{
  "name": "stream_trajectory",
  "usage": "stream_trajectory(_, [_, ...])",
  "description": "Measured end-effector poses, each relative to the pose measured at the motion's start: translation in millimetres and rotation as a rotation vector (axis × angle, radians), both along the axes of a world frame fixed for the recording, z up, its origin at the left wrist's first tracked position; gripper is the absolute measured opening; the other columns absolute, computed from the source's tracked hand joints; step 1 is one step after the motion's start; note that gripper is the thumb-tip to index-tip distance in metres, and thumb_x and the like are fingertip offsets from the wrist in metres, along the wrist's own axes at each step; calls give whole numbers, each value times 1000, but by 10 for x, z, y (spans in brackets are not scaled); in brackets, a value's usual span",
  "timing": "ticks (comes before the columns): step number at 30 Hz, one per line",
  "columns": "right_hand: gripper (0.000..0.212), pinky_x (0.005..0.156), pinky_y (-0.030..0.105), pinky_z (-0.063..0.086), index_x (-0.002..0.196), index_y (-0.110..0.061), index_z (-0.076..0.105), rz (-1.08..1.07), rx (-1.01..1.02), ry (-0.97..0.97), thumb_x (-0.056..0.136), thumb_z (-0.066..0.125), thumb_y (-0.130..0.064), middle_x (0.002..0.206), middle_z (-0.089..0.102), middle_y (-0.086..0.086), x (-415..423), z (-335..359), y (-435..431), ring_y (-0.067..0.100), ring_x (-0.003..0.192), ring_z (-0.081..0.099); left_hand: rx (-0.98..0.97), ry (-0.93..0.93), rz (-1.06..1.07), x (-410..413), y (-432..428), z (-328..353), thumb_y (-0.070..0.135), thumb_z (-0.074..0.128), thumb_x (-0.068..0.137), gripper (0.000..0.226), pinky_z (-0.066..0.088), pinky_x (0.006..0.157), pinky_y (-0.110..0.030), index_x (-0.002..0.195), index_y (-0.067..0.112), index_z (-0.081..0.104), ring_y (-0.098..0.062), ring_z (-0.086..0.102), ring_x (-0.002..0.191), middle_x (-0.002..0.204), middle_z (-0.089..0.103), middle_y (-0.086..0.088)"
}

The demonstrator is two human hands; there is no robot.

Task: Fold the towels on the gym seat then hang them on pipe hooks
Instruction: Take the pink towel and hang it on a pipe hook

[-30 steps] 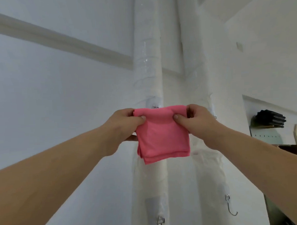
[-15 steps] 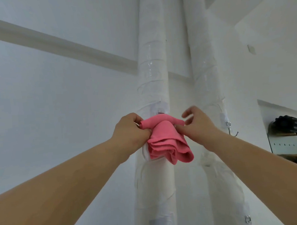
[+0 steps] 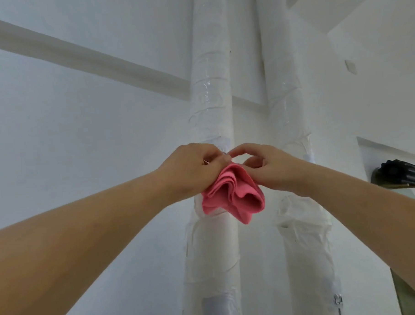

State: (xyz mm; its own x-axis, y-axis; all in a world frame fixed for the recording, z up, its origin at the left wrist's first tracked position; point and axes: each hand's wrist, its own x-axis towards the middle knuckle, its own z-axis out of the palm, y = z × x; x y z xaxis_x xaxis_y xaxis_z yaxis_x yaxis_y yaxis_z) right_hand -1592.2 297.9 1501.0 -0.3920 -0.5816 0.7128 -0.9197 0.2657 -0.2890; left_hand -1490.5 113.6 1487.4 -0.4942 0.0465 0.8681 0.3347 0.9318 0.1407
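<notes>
With only the head view to go on: left hand (image 3: 197, 171) pinches the bunched pink towel (image 3: 234, 195) against the left pipe (image 3: 208, 97), right hand (image 3: 268, 169) loosely curled on it. Hook's hidden, so towel could easily miss and drop.

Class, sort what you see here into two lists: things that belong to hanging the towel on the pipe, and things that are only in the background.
Part of the job:
- pink towel, bunched
- left hand and right hand, both gripping it
- left wrapped pipe, behind the towel

Just in the background:
- right wrapped pipe
- metal hook low on it, bare
- dark object on a ledge
</notes>
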Motion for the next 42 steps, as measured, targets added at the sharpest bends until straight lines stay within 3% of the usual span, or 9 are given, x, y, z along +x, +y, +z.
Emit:
stream_trajectory(5, [38,93,36,60,131,-36,60,37,90,-103,95,71,-29,107,76,5,14,-55,20,23,101,73,-18,-47,4,-52,-5,-153,37,75,83,49,56,98,-29,130,30,64,-6,64,109,123,63,14])
stream_trajectory(11, [30,69,24,58,123,-25,67,78,-15,-259,94,70,-16,109,76,12,4,-98,-90,20,89,76,98,85,-34,-143,-9,-322,39,78,79,40,60,88,-29,116,32,65,0,68,97,105,72,17])
stream_trajectory(15, [26,76,34,63,121,-24,70,158,-110,-376,95,70,-21,102,79,9,-70,-212,-132,21,88,78,137,113,-64,-162,-10,-484,38,72,88,30,59,88,-28,117,32,67,-2,71,95,106,74,15])
stream_trajectory(18, [16,79,34,59,102,-22,74,147,-113,-350,101,59,-29,99,77,2,-47,-219,-125,18,86,74,113,85,-49,-129,17,-568,31,63,96,36,54,98,-32,132,28,64,-8,67,107,121,70,12])
stream_trajectory(20, [29,71,25,48,82,-19,69,59,-83,-236,104,51,-27,99,65,3,24,-165,-101,14,80,61,23,58,-11,-103,18,-565,24,55,99,37,48,104,-33,136,24,62,-11,61,117,130,65,9])
stream_trajectory(24, [27,85,23,54,126,-29,69,-98,-12,29,103,56,-31,113,67,-7,127,-110,-99,12,100,66,-59,43,96,-44,-9,-531,30,52,97,43,48,103,-36,140,28,59,-13,58,117,129,60,9])
stream_trajectory(29, [20,90,33,60,116,-30,73,-35,-113,-20,98,63,-29,101,77,-7,64,-183,-131,12,97,73,19,74,57,-58,10,-594,39,51,89,50,55,96,-39,138,34,56,-13,66,112,123,70,12])
stream_trajectory(37, [19,79,18,57,116,-28,73,84,-217,-156,103,59,-27,106,78,-10,-76,-329,-229,7,97,74,110,69,30,-124,20,-666,40,51,95,40,56,90,-39,135,39,55,-12,66,103,111,71,14])
stream_trajectory(42, [19,82,26,61,116,-31,72,56,-238,-222,101,61,-34,104,78,-4,5,-334,-195,13,93,76,183,-47,-56,4,84,-641,29,50,102,47,50,105,-37,148,38,46,-10,61,120,136,62,13])
